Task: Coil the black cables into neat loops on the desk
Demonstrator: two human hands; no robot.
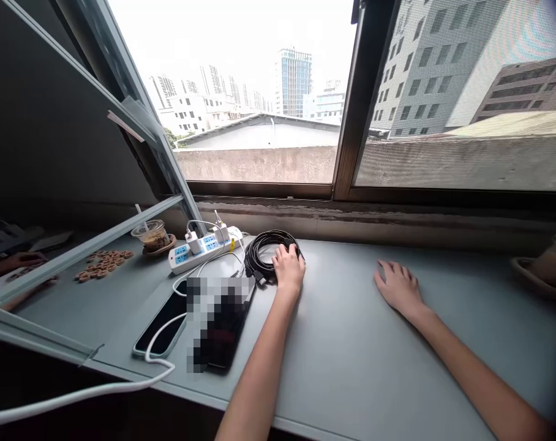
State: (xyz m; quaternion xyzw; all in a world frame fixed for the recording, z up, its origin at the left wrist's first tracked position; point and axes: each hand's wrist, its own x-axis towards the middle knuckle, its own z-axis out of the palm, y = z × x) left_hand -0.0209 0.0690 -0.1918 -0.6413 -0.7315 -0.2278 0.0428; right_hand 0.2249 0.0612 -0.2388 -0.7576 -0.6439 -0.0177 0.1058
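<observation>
A coiled black cable point(258, 250) lies on the grey table near the window wall, its connector ends at the front of the coil. My left hand point(289, 268) rests over the right side of this coil, fingers curled onto it; what the fingertips grip is partly hidden. Out to the right, my right hand point(400, 286) lies palm down on the bare tabletop with its fingers a little apart, holding nothing. Two phones, one in a pale case point(161, 324) and one black point(223, 343), lie left of my left forearm.
Behind the phones is a white power strip point(207, 248) with chargers. A white cable point(71, 401) crosses the front edge. A metal frame point(89, 236) slants at left, near a drink cup point(150, 233) and brown pieces point(104, 265). Another person's hand point(18, 262) shows far left.
</observation>
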